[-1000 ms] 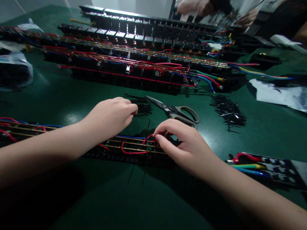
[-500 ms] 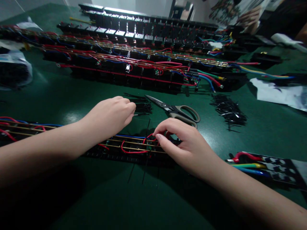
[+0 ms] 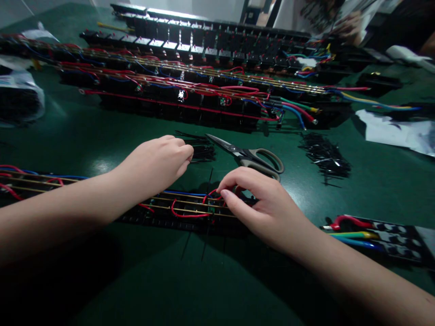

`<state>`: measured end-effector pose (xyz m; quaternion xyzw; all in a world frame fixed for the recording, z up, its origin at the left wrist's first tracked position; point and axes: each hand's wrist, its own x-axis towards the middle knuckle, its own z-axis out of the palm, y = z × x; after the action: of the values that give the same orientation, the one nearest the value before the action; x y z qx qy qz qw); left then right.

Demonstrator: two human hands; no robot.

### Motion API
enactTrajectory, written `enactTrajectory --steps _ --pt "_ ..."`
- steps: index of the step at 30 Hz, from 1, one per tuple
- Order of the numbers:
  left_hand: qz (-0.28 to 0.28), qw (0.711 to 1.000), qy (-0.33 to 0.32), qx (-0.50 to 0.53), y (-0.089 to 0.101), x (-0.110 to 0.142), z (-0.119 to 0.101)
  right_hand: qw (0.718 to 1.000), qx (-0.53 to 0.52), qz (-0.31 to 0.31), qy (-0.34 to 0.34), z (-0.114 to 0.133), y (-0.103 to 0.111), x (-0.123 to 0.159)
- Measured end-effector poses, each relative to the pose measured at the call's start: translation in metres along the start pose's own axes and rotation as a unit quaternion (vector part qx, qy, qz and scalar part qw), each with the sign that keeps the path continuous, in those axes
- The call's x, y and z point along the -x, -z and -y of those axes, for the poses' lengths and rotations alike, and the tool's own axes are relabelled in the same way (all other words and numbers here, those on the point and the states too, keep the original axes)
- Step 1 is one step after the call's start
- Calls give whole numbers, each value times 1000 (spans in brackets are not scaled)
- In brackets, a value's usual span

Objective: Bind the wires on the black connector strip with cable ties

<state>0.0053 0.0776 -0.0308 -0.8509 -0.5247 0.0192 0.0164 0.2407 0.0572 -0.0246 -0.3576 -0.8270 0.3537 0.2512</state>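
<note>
My left hand [image 3: 165, 156] is closed with curled fingers at the left edge of a small pile of black cable ties [image 3: 204, 151]; its fingertips are hidden. My right hand [image 3: 256, 194] rests over the nearest wired strip [image 3: 190, 209], thumb and index fingertip closed on a red wire [image 3: 212, 193]. Thin brass rods, a blue wire and red wires run along this long black strip. Thin black ties [image 3: 205, 244] stick out from under its near side, and one stands up behind it. Grey-handled scissors [image 3: 248, 158] lie just behind my right hand.
Several long black wired assemblies [image 3: 176, 108] lie across the back of the green table [image 3: 102, 136]. Loose black ties [image 3: 326, 156] and white paper [image 3: 394, 131] are at right. A plastic bag [image 3: 22, 99] stands at left. Thick coloured cables [image 3: 356, 234] lie at front right. Another person's hand [image 3: 350, 27] shows behind.
Both my hands stay almost where they were. The other person's hand at the back right has shifted slightly and is blurred.
</note>
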Motion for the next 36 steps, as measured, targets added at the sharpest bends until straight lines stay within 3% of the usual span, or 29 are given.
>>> enactTrajectory --steps 36 --pt "10 1000 5 -3 1 0 -2 1000 3 7 -4 0 2 0"
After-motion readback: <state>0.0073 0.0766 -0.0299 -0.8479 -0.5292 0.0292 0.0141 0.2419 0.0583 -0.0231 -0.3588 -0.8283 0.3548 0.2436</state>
